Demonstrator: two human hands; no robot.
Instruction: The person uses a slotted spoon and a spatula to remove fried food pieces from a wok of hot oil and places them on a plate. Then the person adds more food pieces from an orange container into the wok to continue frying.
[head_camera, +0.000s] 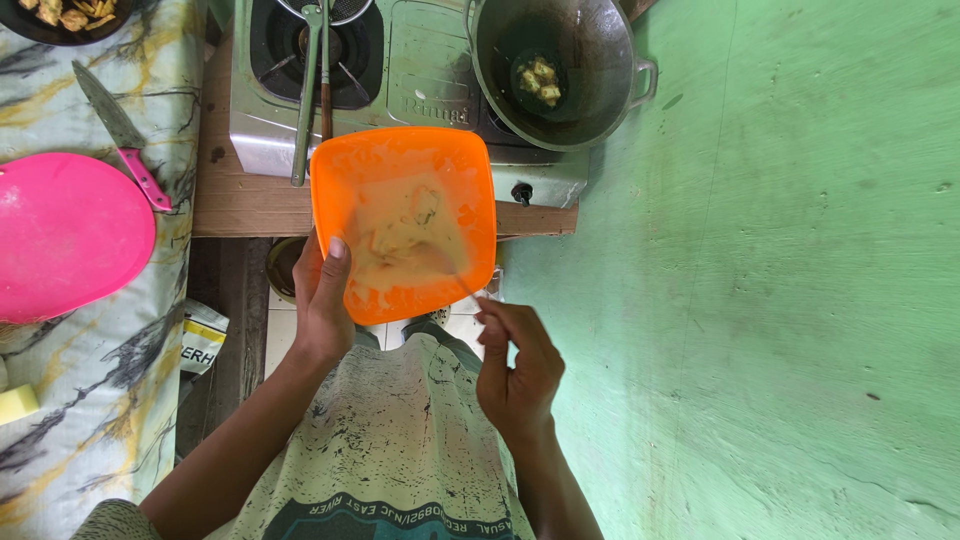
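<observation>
My left hand (322, 300) grips the near left rim of an orange square bowl (470, 160), thumb over the edge. Pale batter with a few pieces fills the bowl. My right hand (515, 365) pinches the handle of a thin metal utensil (455, 278) that dips into the batter from the near right. The bowl hangs in front of a steel two-burner gas stove (425, 75).
A dark wok (600, 90) with a few fried pieces sits on the right burner. Long metal utensils (310, 95) lie over the left burner. At left: a pink lid (65, 235), a pink-handled knife (125, 140), a bowl of fried bits (65, 18). A green wall (780, 300) stands on the right.
</observation>
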